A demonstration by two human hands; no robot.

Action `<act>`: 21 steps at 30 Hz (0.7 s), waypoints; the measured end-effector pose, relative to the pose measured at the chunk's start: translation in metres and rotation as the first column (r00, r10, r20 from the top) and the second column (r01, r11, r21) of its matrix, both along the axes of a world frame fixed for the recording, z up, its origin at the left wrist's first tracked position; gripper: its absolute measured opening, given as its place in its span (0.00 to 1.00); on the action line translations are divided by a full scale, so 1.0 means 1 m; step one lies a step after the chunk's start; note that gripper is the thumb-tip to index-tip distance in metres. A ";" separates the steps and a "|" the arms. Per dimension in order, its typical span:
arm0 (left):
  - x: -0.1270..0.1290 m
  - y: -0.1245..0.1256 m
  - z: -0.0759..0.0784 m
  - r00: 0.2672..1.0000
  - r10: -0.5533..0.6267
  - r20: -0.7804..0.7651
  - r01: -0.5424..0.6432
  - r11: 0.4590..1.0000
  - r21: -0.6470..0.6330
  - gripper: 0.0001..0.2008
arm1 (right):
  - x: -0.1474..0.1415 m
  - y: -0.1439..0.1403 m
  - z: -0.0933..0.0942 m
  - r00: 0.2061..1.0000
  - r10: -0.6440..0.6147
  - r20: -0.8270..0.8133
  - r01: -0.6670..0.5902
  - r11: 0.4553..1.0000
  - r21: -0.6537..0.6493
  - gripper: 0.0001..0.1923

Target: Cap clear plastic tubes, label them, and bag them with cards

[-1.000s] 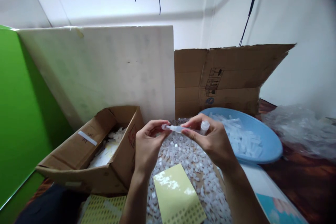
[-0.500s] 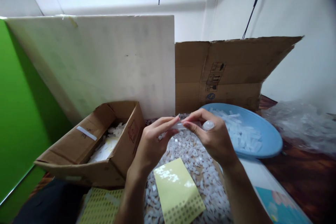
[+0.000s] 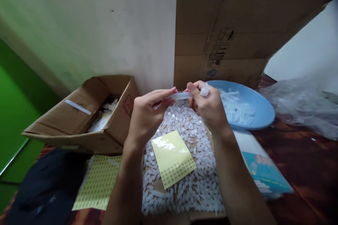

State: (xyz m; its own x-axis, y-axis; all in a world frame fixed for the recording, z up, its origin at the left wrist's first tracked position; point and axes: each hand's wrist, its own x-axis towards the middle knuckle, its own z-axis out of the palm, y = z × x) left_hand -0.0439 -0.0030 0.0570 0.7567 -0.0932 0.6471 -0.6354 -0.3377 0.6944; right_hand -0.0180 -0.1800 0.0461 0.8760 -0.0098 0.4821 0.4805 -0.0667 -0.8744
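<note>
small clear plastic tube (image 3: 181, 95) held level above pile of little white plastic bits (image 3: 185, 168), in front of flat blue plastic bowl (image 3: 260, 107). left hand (image 3: 145, 119) fingers closed on one end, right hand (image 3: 208, 107) fingers pinching the other end by a round white cap (image 3: 204, 90). looks light, stiff, smooth, maybe slippery. best held by both ends, gently. yellow sticker sheet (image 3: 173, 158) lying below.

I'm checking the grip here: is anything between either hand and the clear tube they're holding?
Nothing visible. The left hand pinches one end of the clear tube and the right hand grips the other end directly. The tube hangs above the pile of small white pieces.
</note>
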 end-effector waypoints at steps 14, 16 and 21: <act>0.000 -0.019 -0.003 0.993 -0.060 -0.102 0.042 0.985 -0.169 0.14 | -0.006 -0.008 0.008 0.998 -0.025 0.062 0.028 0.998 -0.056 0.15; 0.004 -0.020 -0.006 0.984 -0.054 -0.172 0.005 0.961 -0.275 0.17 | -0.010 -0.006 0.012 0.988 -0.061 0.145 0.070 0.996 -0.055 0.09; 0.013 -0.013 -0.015 0.887 -0.176 -0.427 0.028 0.943 -0.331 0.30 | -0.016 -0.002 0.017 0.974 -0.023 0.226 0.055 0.989 -0.134 0.05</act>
